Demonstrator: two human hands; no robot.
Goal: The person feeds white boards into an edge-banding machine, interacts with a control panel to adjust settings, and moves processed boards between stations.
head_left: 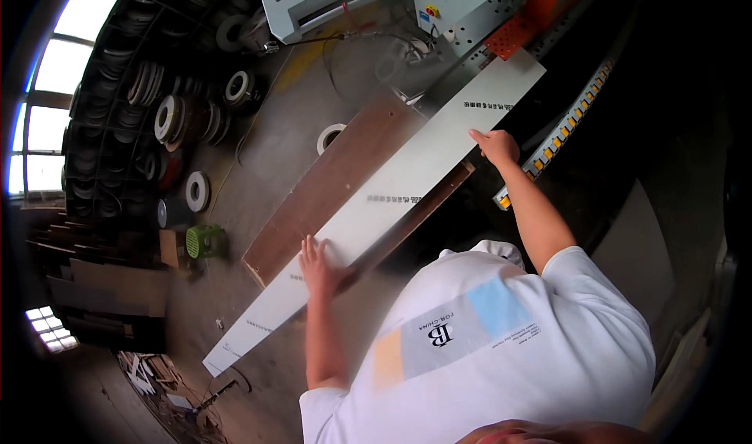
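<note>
Daylight from windows (47,92) at left; dim right; fisheye edges black.

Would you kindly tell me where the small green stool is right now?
In the head view, the green stool stands on the floor at left, below the rack of tape rolls and left of the brown board.

Long white panel (392,201) lies flat (diagonally) atop a brown board (329,185).

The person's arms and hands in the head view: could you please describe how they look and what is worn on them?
Both hands, left hand and right hand, are bare, with no gloves, rings or watch visible. The forearms are uncovered; short white T-shirt sleeves end above the elbows.
</note>
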